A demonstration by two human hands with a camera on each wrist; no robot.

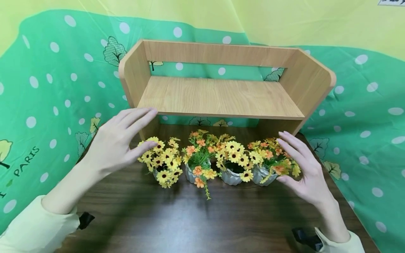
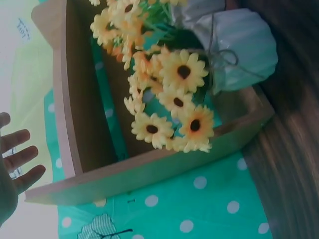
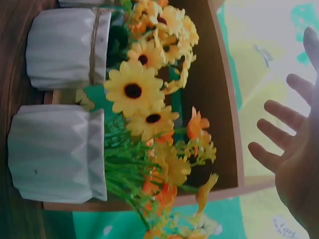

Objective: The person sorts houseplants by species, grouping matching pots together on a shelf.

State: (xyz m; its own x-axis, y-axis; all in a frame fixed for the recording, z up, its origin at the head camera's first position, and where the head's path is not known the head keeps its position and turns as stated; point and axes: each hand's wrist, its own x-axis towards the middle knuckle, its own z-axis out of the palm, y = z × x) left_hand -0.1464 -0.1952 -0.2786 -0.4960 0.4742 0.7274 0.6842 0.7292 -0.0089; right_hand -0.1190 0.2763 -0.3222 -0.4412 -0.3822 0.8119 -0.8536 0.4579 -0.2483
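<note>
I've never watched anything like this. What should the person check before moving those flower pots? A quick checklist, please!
1. Left hand free: ok, it holds nothing.
2. Right hand free: ok, it holds nothing either.
3. Flower pots upright: ok, four stand in a row on the table.
4. A firm grip on a pot: not ok, neither hand grips one.
5. Flowers set in their pots: ok where stems show, as in the nearest pot in the right wrist view.
6. Shelf steady: cannot tell; it stands upright behind the pots, but no fastening shows.
</note>
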